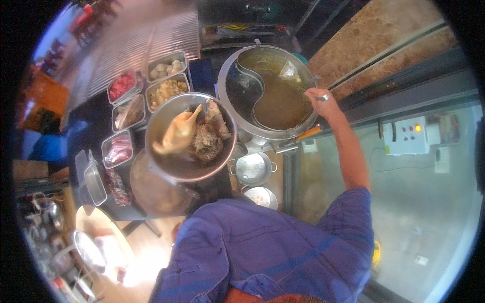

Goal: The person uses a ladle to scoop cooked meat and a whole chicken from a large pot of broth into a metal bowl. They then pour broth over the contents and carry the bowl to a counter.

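Note:
My right hand [320,101] is at the right rim of a round divided metal pot [227,102], its fingers closed around a shiny metal utensil handle [323,98]. The utensil's other end is hidden. Brown broth [284,100] fills the pot's right side, and a clear plastic-looking bag [289,70] sits in it. Darker liquid [242,94] lies beyond the curved divider. My left hand is out of view. Before me is a large steel bowl [155,166] holding a plucked poultry piece [178,132] and dark cooked meat [209,140].
Steel trays of pale balls [165,71], yellowish chunks [168,92], red meat [122,86] and sliced meat [117,153] stand left. A round board [142,189] lies under the bowl. A wooden-handled tool [308,132] and two pots [253,168] are nearer me. A control box [407,135] is right.

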Tool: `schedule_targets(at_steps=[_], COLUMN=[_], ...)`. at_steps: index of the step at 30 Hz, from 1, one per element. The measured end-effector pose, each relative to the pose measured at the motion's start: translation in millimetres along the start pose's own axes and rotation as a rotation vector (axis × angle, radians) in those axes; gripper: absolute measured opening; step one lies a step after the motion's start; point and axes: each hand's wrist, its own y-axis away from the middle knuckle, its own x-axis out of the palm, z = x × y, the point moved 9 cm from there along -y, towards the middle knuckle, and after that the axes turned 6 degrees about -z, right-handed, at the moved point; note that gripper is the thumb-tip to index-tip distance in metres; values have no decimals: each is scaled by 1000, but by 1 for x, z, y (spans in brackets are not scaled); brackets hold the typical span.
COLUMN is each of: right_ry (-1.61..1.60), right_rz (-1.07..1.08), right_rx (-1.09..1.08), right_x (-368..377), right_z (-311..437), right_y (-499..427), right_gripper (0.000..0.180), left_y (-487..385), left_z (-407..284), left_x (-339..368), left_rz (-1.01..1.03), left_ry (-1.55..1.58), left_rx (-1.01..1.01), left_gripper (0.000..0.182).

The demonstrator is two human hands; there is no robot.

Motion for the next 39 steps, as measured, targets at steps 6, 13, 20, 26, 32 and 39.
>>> schedule_targets(at_steps=[6, 13, 20, 26, 32, 39], right_ry=[66, 199, 174, 212, -5, 90], right_rz=[90, 160, 0, -107, -60, 76], right_rx=[127, 295, 428, 341, 247, 307], right_x=[75, 134, 75, 14, 76, 125], right_z=[-47, -75, -74, -81, -65, -93], right_y=[10, 26, -6, -39, -19, 22], right_gripper=[28, 36, 36, 30, 25, 34], left_y=[5, 14, 25, 26, 29, 8], left_z=[2, 5, 13, 12, 17, -1], left_x=[1, 7, 2, 5, -1, -2], left_rz=[-2, -18, -43, -24, -40, -19], left_ry=[1, 8, -2, -9, -22, -147], left_rx=[-8, -27, -44, -49, -67, -33], left_gripper=[45, 44, 44, 44, 43, 43])
